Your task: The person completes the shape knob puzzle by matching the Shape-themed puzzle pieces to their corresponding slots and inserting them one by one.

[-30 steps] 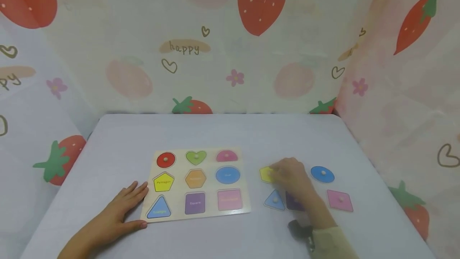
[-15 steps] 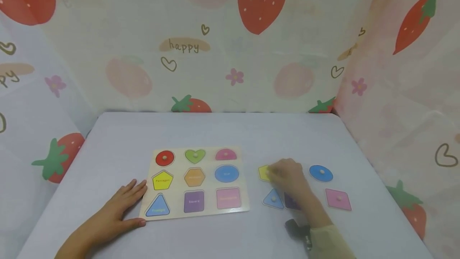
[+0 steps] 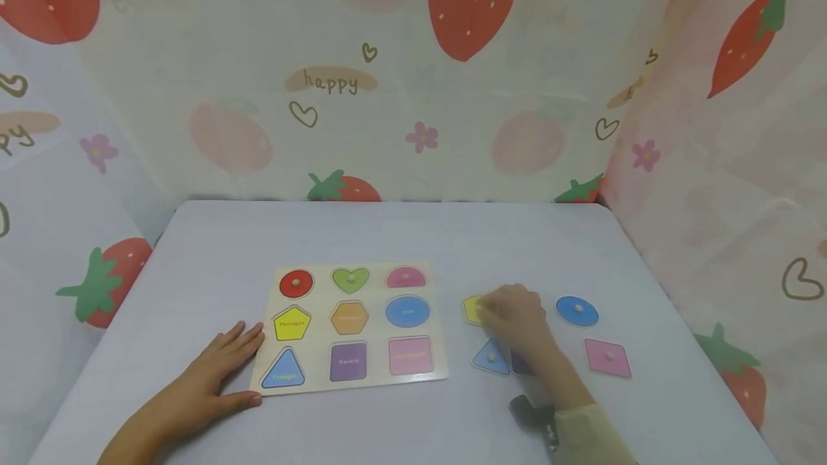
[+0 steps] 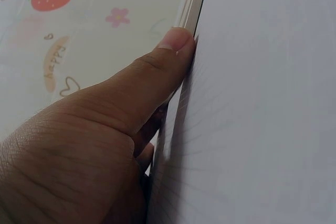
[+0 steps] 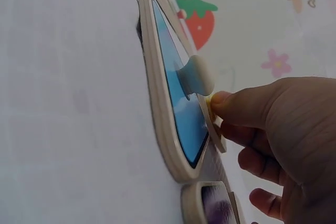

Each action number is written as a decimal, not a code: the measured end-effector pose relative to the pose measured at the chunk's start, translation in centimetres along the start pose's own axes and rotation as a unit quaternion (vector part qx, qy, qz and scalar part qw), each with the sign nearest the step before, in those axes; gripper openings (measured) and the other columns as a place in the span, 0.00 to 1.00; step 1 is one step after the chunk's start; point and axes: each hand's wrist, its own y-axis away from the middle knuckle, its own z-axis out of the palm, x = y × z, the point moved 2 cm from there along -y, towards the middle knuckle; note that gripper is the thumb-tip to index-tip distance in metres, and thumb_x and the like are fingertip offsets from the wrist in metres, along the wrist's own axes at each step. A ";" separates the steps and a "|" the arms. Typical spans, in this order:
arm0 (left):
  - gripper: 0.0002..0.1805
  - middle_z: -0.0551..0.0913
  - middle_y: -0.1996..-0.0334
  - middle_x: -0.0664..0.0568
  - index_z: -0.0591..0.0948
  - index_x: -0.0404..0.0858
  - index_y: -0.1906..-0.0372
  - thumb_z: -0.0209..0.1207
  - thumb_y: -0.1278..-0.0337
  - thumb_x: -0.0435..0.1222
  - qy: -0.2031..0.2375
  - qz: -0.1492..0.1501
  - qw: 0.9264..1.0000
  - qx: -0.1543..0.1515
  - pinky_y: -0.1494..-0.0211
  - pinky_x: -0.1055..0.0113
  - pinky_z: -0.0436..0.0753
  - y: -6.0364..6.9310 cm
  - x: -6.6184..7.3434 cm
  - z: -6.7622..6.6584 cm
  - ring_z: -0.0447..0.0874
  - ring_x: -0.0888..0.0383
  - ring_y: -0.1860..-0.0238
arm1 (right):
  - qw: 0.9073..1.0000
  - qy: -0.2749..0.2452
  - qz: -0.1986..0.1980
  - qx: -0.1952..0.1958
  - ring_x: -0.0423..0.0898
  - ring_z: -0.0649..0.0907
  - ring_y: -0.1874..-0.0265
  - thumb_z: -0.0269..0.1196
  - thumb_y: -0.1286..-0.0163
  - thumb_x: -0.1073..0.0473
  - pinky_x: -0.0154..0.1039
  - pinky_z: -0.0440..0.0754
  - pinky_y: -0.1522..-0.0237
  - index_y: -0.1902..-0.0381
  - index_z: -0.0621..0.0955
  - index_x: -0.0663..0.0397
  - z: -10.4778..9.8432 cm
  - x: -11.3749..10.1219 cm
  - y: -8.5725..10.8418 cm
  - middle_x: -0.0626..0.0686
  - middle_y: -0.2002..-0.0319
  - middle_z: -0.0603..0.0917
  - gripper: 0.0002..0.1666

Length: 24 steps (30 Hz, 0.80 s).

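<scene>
My right hand (image 3: 517, 318) pinched the yellow piece (image 3: 471, 310)

I had it between thumb and fingers, just beyond the board's (image 3: 321, 336) right edge — lifted off the table (image 3: 388, 232) or not, I couldn't tell. My left hand (image 3: 200, 382) lay with fingers loose and straight against the board's left edge, thumb at its near left corner. The triangle (image 3: 487, 360) lay nearer me, the purple piece (image 3: 520, 364) beside it; the oval (image 3: 573, 312) and pink piece (image 3: 609, 363) lay toward the table's right edge.
</scene>
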 end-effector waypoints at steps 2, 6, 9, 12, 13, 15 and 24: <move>0.55 0.58 0.19 0.55 0.62 0.49 0.20 0.66 0.51 0.67 0.000 0.000 1.000 0.000 0.27 0.84 0.24 0.1 0.0 0.0 0.43 0.43 0.17 | 1.000 0.006 -0.002 0.005 0.49 0.81 0.61 0.66 0.31 0.51 0.58 0.76 0.49 0.61 0.91 0.44 0.1 0.0 -0.1 0.45 0.67 0.88 0.09; 0.55 0.58 0.19 0.55 0.62 0.49 0.20 0.66 0.50 0.67 -0.002 0.005 1.000 0.002 0.27 0.84 0.25 0.1 0.0 0.0 0.43 0.43 0.17 | 0.999 0.019 -0.017 0.026 0.49 0.80 0.64 0.66 0.33 0.53 0.57 0.76 0.53 0.65 0.91 0.43 -0.1 -0.2 -0.4 0.45 0.70 0.86 0.08; 0.55 0.58 0.19 0.55 0.62 0.49 0.20 0.66 0.50 0.67 -0.003 0.004 1.000 0.002 0.28 0.85 0.25 0.1 0.0 0.0 0.43 0.43 0.17 | 0.999 0.000 -0.019 0.037 0.51 0.82 0.60 0.67 0.33 0.53 0.58 0.76 0.49 0.63 0.92 0.44 -0.4 -0.5 -0.3 0.47 0.66 0.89 0.08; 0.55 0.58 0.19 0.56 0.62 0.50 0.20 0.67 0.51 0.67 0.002 -0.004 1.000 -0.002 0.26 0.82 0.25 0.1 -0.1 0.1 0.42 0.43 0.17 | 0.998 -0.031 -0.018 0.043 0.52 0.83 0.54 0.68 0.32 0.52 0.60 0.73 0.43 0.60 0.91 0.45 -1.1 -1.2 -0.3 0.48 0.59 0.91 0.09; 0.55 0.57 0.19 0.56 0.62 0.50 0.20 0.67 0.51 0.67 0.005 -0.006 1.000 -0.004 0.25 0.81 0.25 0.1 0.0 0.2 0.42 0.43 0.17 | 0.998 -0.040 -0.016 0.041 0.52 0.82 0.53 0.68 0.32 0.52 0.60 0.72 0.41 0.59 0.91 0.45 -1.4 -1.5 -0.2 0.48 0.58 0.91 0.09; 0.55 0.57 0.18 0.56 0.62 0.50 0.20 0.67 0.51 0.67 0.010 -0.010 1.000 -0.005 0.23 0.77 0.26 0.1 0.0 0.2 0.41 0.43 0.17 | 0.997 -0.057 -0.017 0.039 0.51 0.81 0.51 0.68 0.31 0.52 0.59 0.69 0.38 0.58 0.91 0.45 -2.0 -2.3 -0.1 0.48 0.58 0.90 0.09; 0.56 0.56 0.18 0.57 0.61 0.52 0.19 0.67 0.53 0.68 0.015 -0.028 0.999 -0.010 0.16 0.54 0.33 -0.1 -0.4 0.4 0.39 0.44 0.16 | 0.996 -0.047 -0.069 0.036 0.49 0.79 0.53 0.70 0.31 0.52 0.56 0.69 0.42 0.56 0.90 0.45 -3.5 -5.9 -1.4 0.46 0.60 0.89 0.09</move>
